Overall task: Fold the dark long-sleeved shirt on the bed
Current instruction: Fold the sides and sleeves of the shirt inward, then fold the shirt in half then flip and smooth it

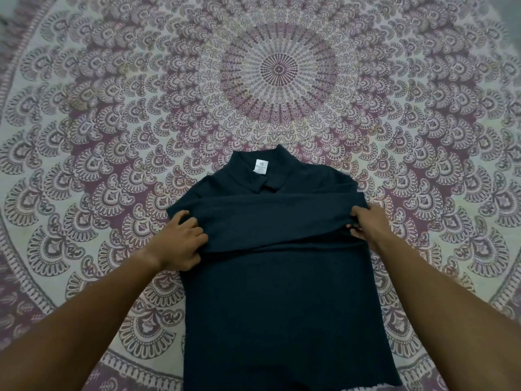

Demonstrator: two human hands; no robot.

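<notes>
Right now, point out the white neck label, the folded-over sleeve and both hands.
white neck label (260, 167): head view, label's middle.
folded-over dark sleeve (270, 221): head view, mid-band.
left hand (180, 241): head view, back of hand.
right hand (366, 221): head view, knuckles.

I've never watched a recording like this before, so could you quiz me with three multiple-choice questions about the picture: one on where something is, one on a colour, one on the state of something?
1. Where is the small white label?
A. Inside the collar, at the far end of the shirt
B. On the hem nearest the camera
C. On the bedspread beside the shirt

2. What colour is the shirt?
A. Bright red
B. Dark navy, near black
C. White

3. How do the sleeves lie?
A. Spread straight out to both sides
C. Hanging off the bed
B. Folded across the chest

Answers: 1 A, the label sits just under the raised collar. 2 B, the cloth is very dark against the purple and cream mandala bedspread. 3 B, a dark band crosses the body, with the left hand and right hand gripping its ends.
</notes>
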